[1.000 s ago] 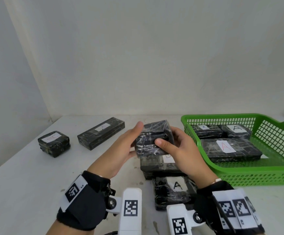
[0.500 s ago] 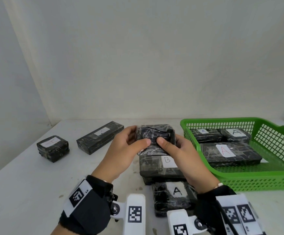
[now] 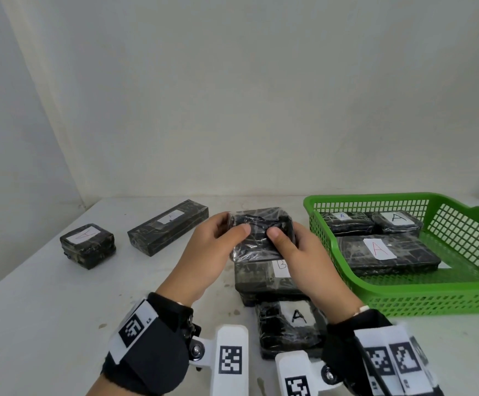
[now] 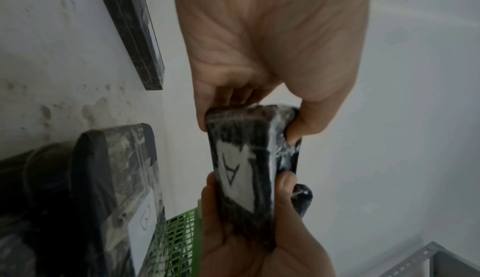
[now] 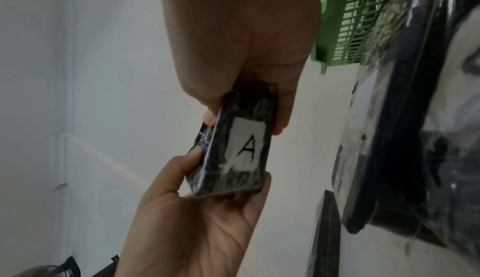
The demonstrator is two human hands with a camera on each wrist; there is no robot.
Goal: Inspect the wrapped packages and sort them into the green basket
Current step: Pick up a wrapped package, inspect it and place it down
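Both hands hold one small wrapped package (image 3: 261, 235) in the air just left of the green basket (image 3: 432, 298), above the worktop (image 3: 32, 324). The left hand (image 3: 204, 261) grips its left end, thumb on top and fingers beneath; the right hand (image 3: 304, 258) grips its right end the same way. Both wrist views show a white label with a black "A" (image 5: 246, 150) on the package's underside.

Left of the basket, under the hands, lie a package marked "B" (image 3: 261, 277) and, nearer the person, one marked "A" (image 3: 289, 324). Well left of the basket lie a long package (image 3: 168, 225) and a small square one (image 3: 87, 245), with bare worktop around them.

Inside the basket lie three packages, each labelled "A": two small ones at the back (image 3: 344, 225) (image 3: 396, 225) and one large one in front (image 3: 386, 252). Open floor shows along the basket's near right side.
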